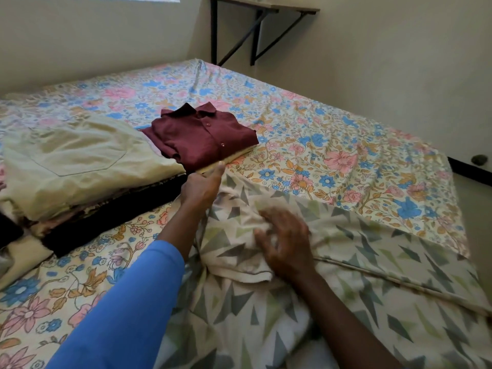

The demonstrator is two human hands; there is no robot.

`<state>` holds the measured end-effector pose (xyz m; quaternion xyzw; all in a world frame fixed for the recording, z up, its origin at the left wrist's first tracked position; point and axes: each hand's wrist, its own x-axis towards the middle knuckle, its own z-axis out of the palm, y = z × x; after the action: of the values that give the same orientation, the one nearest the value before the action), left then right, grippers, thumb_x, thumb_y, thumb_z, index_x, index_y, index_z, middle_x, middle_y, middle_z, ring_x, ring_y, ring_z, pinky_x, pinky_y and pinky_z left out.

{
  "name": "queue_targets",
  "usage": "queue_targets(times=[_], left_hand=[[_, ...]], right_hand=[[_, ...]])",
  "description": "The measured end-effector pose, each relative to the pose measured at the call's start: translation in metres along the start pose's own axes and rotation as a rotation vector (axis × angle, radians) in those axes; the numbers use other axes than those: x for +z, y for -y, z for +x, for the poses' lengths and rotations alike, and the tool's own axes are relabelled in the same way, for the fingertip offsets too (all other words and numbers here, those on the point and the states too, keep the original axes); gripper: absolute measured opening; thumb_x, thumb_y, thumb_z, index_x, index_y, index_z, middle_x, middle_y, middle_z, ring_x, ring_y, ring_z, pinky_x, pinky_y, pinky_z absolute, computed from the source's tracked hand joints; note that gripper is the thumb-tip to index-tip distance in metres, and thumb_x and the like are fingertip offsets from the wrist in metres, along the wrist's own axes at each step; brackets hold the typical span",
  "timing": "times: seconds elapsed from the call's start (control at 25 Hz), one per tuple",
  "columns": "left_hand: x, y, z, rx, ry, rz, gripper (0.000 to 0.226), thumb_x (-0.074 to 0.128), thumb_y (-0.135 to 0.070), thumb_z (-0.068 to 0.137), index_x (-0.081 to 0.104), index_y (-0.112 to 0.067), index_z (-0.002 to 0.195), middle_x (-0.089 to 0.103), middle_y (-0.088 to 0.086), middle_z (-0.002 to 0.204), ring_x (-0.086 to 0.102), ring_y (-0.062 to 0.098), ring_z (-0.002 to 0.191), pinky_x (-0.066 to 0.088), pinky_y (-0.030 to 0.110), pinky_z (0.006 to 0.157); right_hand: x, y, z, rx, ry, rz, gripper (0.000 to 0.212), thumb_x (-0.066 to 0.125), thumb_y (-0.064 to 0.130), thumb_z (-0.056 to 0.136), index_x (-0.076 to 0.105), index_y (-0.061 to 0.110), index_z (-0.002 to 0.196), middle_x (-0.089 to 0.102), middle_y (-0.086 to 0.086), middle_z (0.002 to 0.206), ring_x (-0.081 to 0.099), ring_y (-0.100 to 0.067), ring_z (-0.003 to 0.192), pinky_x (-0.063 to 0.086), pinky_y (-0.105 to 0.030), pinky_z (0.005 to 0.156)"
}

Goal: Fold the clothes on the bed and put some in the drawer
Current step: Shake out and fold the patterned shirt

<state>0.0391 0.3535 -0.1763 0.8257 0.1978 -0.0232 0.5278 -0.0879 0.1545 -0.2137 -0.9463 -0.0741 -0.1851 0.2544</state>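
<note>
A cream cloth with grey-green triangles (pixel 346 275) lies spread and bunched on the near right of the bed. My right hand (pixel 286 243) rests on a bunched fold of it with fingers spread and slightly bent. My left hand (pixel 202 186), in a blue sleeve, reaches to the cloth's far corner; whether it pinches the cloth is hidden. Just beyond lies a folded maroon shirt (pixel 205 137) on a pale folded piece. A folded khaki garment (pixel 80 158) tops a stack of folded clothes (pixel 106 209) on the left.
The bed (pixel 332 134) has a floral sheet, with its right edge dropping to the floor. A wall shelf on black brackets (pixel 255 33) hangs behind the bed's far corner. No drawer is in view.
</note>
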Motion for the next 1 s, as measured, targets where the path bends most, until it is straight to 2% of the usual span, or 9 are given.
queue_targets(times=[0.08,0.2,0.36,0.48,0.6,0.72,0.76,0.88,1.0], left_hand=[[0.012,-0.011,0.004,0.009,-0.07,0.221,0.076,0.059,-0.078,0.084,0.07,-0.013,0.121,0.07,0.009,0.122,0.066,0.034,0.115,0.047,0.036,0.09],[0.012,-0.018,0.022,-0.079,-0.183,0.221,0.057,0.059,-0.055,0.092,0.068,-0.01,0.127,0.069,0.015,0.129,0.064,0.036,0.12,0.047,0.038,0.092],[0.001,-0.019,0.02,-0.144,-0.174,0.241,0.073,0.056,-0.066,0.086,0.067,-0.007,0.127,0.07,0.016,0.123,0.066,0.038,0.115,0.051,0.041,0.101],[-0.002,-0.007,0.04,-0.126,-0.049,0.197,0.08,0.055,-0.072,0.081,0.068,-0.005,0.124,0.072,0.017,0.117,0.069,0.04,0.108,0.056,0.047,0.099],[-0.019,-0.001,0.022,0.001,-0.003,0.149,0.095,0.043,-0.083,0.068,0.069,-0.006,0.119,0.073,0.017,0.116,0.069,0.037,0.106,0.056,0.046,0.098],[-0.052,0.004,-0.064,0.246,-0.026,0.393,0.053,0.06,-0.072,0.087,0.067,-0.02,0.094,0.072,0.002,0.091,0.066,0.023,0.087,0.054,0.038,0.083],[-0.063,0.012,-0.085,0.248,0.038,0.462,0.051,0.062,-0.072,0.088,0.068,-0.021,0.089,0.073,0.0,0.086,0.067,0.02,0.083,0.056,0.038,0.08],[-0.08,0.028,-0.106,0.102,0.292,0.503,0.04,0.075,-0.053,0.089,0.078,-0.013,0.086,0.075,0.003,0.078,0.069,0.016,0.067,0.057,0.031,0.064],[-0.084,0.016,-0.102,-0.044,0.271,0.126,0.032,0.069,-0.029,0.099,0.071,0.002,0.106,0.066,0.008,0.075,0.06,0.014,0.051,0.039,0.022,0.045]], right_hand=[[0.013,-0.007,-0.009,-0.04,0.079,-0.156,0.063,0.033,0.072,0.096,0.052,0.037,0.144,0.051,0.009,0.151,0.042,-0.014,0.143,0.026,-0.052,0.119],[0.016,-0.012,-0.008,-0.078,0.088,-0.178,0.069,0.028,0.076,0.096,0.049,0.037,0.148,0.047,0.009,0.156,0.038,-0.014,0.148,0.022,-0.052,0.122],[0.015,-0.01,-0.01,-0.092,0.125,-0.21,0.072,0.036,0.079,0.091,0.051,0.037,0.147,0.045,0.006,0.158,0.035,-0.017,0.15,0.02,-0.053,0.122],[0.006,-0.001,-0.015,-0.162,0.122,-0.225,0.073,0.041,0.078,0.09,0.053,0.031,0.146,0.045,0.001,0.157,0.036,-0.023,0.15,0.02,-0.056,0.122],[-0.018,0.004,-0.028,-0.385,0.043,-0.099,0.067,0.058,0.069,0.087,0.064,0.02,0.132,0.057,-0.005,0.136,0.051,-0.026,0.13,0.034,-0.051,0.111],[-0.032,0.001,-0.049,-0.501,0.155,-0.154,0.06,0.065,0.057,0.08,0.065,0.018,0.126,0.06,-0.006,0.125,0.056,-0.027,0.115,0.045,-0.046,0.098],[-0.033,-0.001,-0.05,-0.501,0.204,-0.189,0.054,0.064,0.05,0.079,0.066,0.018,0.122,0.062,-0.005,0.121,0.058,-0.027,0.11,0.048,-0.044,0.092],[-0.031,-0.002,-0.041,-0.44,0.208,-0.165,0.024,0.058,0.031,0.082,0.069,0.017,0.098,0.067,-0.003,0.098,0.062,-0.027,0.089,0.051,-0.041,0.078],[-0.039,0.011,-0.022,-0.073,0.145,0.177,0.015,0.058,0.025,0.093,0.064,0.014,0.084,0.064,-0.003,0.074,0.059,-0.024,0.067,0.052,-0.041,0.062]])
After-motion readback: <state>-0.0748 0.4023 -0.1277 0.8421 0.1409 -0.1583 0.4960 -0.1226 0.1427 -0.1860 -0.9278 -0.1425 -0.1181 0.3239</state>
